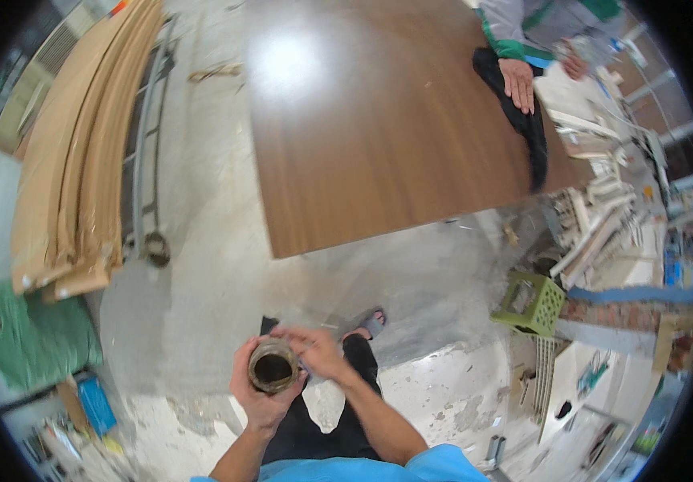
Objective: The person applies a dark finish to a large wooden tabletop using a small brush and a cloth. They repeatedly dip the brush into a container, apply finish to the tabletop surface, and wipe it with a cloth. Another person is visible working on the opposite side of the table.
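My left hand (260,402) is wrapped round the near left side of a round, grimy jar (273,365) held in front of my body. Its mouth faces up toward me, and the inside looks dark brown. My right hand (318,353) is closed against the jar's right side, with its fingers reaching along the far rim. The right fingertips are partly hidden and slightly blurred. Beyond the jar, a large brown wood-grain panel (379,153) lies flat. At its far right edge, another person's hand (517,84) presses on a black cloth (534,145).
Tall cardboard-wrapped boards (81,153) lean at the left beside a metal rack (147,153). Below them sits a green sack (41,337). On the right are a green plastic crate (533,304), piled wood offcuts (595,225) and a white board (575,377).
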`<action>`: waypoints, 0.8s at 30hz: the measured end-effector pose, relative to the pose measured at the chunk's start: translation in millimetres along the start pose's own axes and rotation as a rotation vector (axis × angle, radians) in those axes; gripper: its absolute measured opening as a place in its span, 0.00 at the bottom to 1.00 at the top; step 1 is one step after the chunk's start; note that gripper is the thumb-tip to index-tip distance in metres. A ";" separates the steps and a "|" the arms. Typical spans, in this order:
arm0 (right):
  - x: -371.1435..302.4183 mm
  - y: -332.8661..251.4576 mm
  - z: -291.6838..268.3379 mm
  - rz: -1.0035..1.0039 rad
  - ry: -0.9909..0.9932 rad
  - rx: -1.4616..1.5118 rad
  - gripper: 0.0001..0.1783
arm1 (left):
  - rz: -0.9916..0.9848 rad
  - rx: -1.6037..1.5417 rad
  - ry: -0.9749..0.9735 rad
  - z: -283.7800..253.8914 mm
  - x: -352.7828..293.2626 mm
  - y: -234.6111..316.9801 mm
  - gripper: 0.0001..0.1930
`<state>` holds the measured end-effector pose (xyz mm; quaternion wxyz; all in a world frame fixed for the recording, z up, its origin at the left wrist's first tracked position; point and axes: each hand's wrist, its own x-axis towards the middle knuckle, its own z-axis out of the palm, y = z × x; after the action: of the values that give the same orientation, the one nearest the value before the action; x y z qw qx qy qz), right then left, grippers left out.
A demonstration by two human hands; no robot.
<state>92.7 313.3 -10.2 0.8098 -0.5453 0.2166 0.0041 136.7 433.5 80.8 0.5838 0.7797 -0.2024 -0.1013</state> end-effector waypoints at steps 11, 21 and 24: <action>-47.3 -29.8 -8.3 0.135 -0.363 0.293 0.18 | -0.039 -0.177 0.008 20.1 16.5 56.3 0.42; 55.3 -161.3 -50.9 -1.039 0.512 -0.816 0.19 | 0.033 -0.180 0.096 23.9 22.4 97.6 0.43; 67.9 -151.5 -90.1 -1.098 0.513 -1.106 0.21 | 0.025 -0.119 0.060 32.2 21.7 103.0 0.43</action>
<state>159.8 156.5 71.1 0.2359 -0.8781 0.0638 -0.4115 123.1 371.7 170.8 0.6361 0.7438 -0.1882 -0.0823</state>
